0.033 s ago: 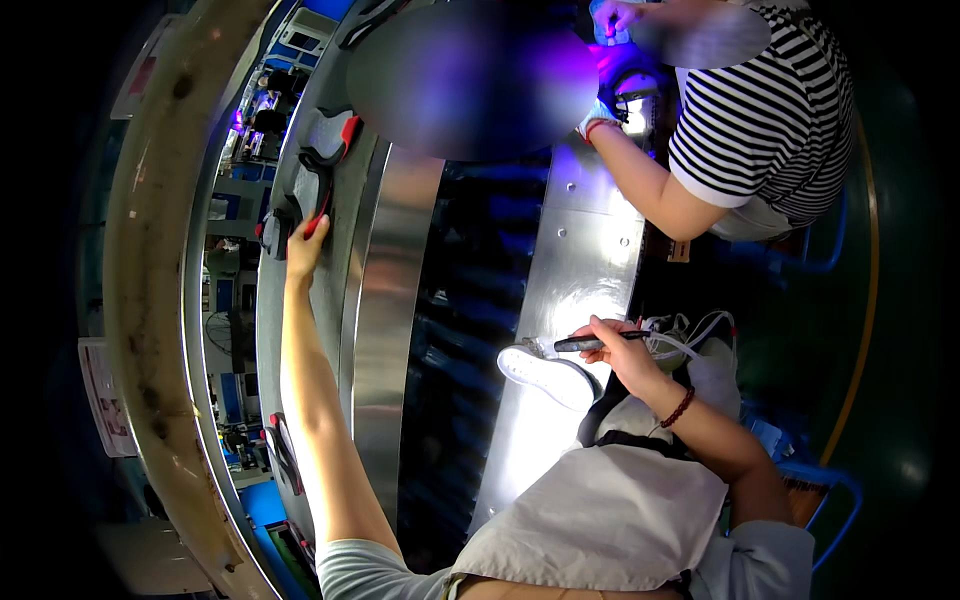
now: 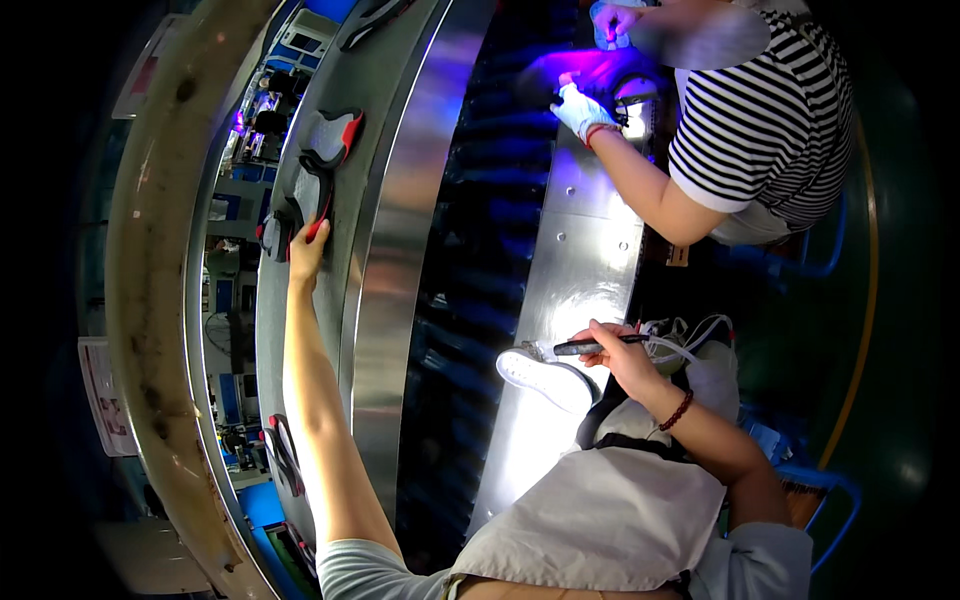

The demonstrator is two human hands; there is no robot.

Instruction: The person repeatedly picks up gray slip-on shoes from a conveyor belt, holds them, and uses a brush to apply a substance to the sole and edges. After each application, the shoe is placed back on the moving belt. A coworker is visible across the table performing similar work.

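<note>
My left hand [image 2: 307, 254] reaches far out to the left, its fingers closed on the red edge of a grey-and-black shoe sole [image 2: 311, 187] lying on the grey belt. Another red-edged sole [image 2: 333, 136] lies just beyond it, and a dark one with red spots [image 2: 272, 238] sits beside my fingers. Above the metal bench, my right hand [image 2: 620, 358] holds a black pen-shaped tool [image 2: 585, 347] level, with a white cord trailing behind. Below its tip is a bright white, sole-shaped piece [image 2: 545, 376]; whether it is lit or only reflecting, I cannot tell.
A metal bench [image 2: 575, 265] runs ahead, beside a dark gap and a steel rail [image 2: 385, 310]. At the far right a co-worker in a striped shirt [image 2: 760, 120] works with a gloved hand [image 2: 582, 112] under purple light. More soles [image 2: 284, 455] lie on the near belt.
A dark blurred oval that covered the far belt and bench is gone, and the co-worker's gloved hand now shows there. My own hands have hardly moved.
</note>
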